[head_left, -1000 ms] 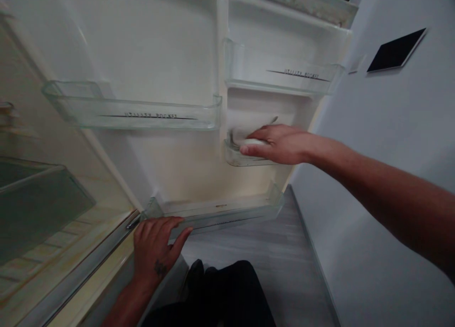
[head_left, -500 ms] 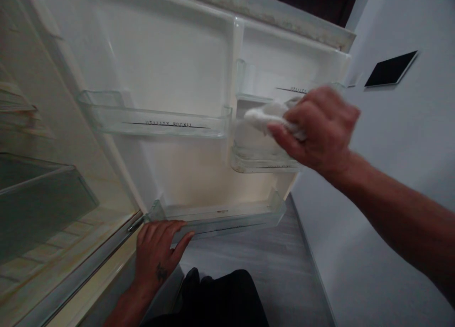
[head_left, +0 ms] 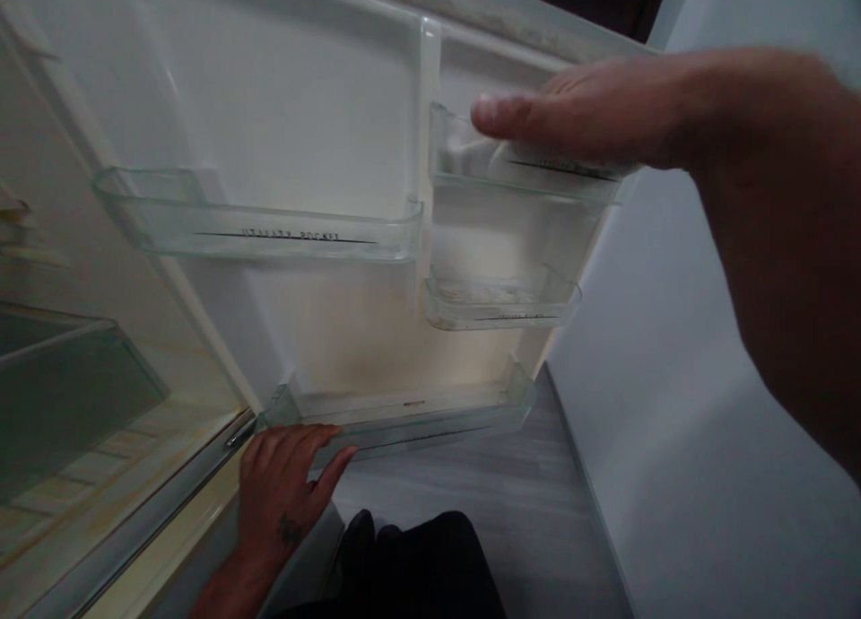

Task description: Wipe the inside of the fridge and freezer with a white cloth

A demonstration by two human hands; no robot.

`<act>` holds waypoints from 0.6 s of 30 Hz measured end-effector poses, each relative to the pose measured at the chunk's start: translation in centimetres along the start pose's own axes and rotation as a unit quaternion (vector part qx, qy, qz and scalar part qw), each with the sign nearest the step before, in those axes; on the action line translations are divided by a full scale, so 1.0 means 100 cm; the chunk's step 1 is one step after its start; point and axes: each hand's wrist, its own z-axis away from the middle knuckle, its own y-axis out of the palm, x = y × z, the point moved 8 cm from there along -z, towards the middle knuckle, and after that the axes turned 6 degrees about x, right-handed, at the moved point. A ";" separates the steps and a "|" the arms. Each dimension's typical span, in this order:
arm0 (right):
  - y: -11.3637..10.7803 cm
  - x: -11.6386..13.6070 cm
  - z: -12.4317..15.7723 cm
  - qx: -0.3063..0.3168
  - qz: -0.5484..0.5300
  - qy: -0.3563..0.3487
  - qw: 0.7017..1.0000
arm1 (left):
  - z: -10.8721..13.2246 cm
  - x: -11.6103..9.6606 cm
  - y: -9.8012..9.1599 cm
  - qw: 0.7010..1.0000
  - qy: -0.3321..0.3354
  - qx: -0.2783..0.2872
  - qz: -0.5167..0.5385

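My right hand (head_left: pixel 592 117) is down in the upper right door pocket (head_left: pixel 538 187) of an open fridge door, thumb stretched out over the rim. A white cloth (head_left: pixel 501 163) shows through the clear plastic beneath that hand; its fingers are mostly hidden, apparently closed on the cloth. My left hand (head_left: pixel 289 475) has its fingers over the front rim of the long bottom door shelf (head_left: pixel 430 429), near the left end. Its thumb lies apart, against the shelf's front.
Another clear pocket (head_left: pixel 282 235) spans the left of the door, and a smaller pocket (head_left: pixel 501 314) sits at right, with dirt specks inside. The fridge interior with a clear drawer (head_left: pixel 73 395) is at left. A white wall (head_left: pixel 673 404) stands close at right, above grey flooring (head_left: pixel 511 502).
My right hand has moved up with the white cloth, from in front of the right pockets into the upper one. My left hand stays on the bottom shelf. The view has shifted slightly right.
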 end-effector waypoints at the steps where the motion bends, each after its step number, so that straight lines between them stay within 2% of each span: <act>1: 0.004 0.001 -0.001 0.032 0.006 -0.014 0.999 | 0.000 0.001 0.001 1.000 -0.002 0.002 0.002; 3: 0.009 0.004 -0.002 0.069 0.015 -0.037 0.997 | 0.001 0.001 0.001 1.000 -0.006 0.004 0.005; 11: -0.003 0.003 0.001 -0.059 0.078 -0.044 0.994 | -0.001 0.002 -0.003 1.000 -0.002 0.000 0.012; 15: 0.001 0.004 -0.004 -0.061 0.082 -0.035 0.994 | -0.001 0.000 -0.005 1.000 0.014 0.001 0.003; 18: -0.001 -0.005 -0.006 -0.048 0.092 -0.002 0.995 | -0.002 0.000 -0.005 1.000 0.018 0.008 -0.002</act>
